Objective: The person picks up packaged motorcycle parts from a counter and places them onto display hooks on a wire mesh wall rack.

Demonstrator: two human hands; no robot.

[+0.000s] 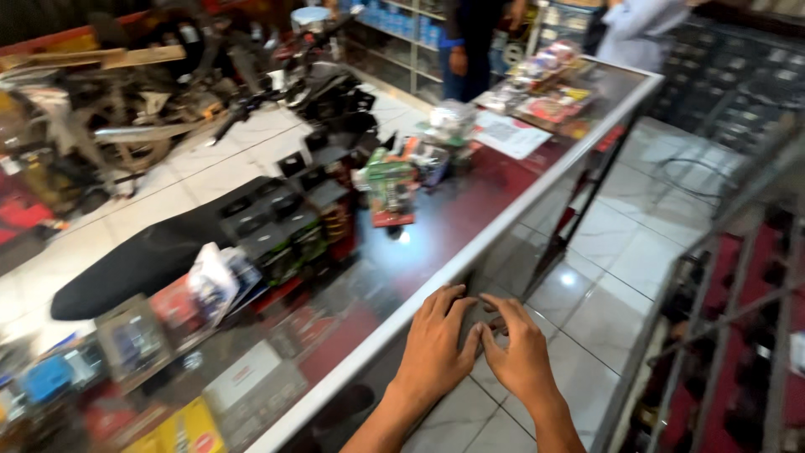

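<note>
- Hands meet just below the long glass-topped counter's pale metal edge [470, 260]: your left hand [436, 348] and right hand [521, 356] touch at the thumbs.
- Fingers lie flat, grasping nothing.

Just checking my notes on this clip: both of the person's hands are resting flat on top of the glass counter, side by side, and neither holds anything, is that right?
Not quite. In the head view the left hand and right hand are side by side and hold nothing, but they are pressed against the front of the glass counter, just below its pale metal edge, not on top.
</note>
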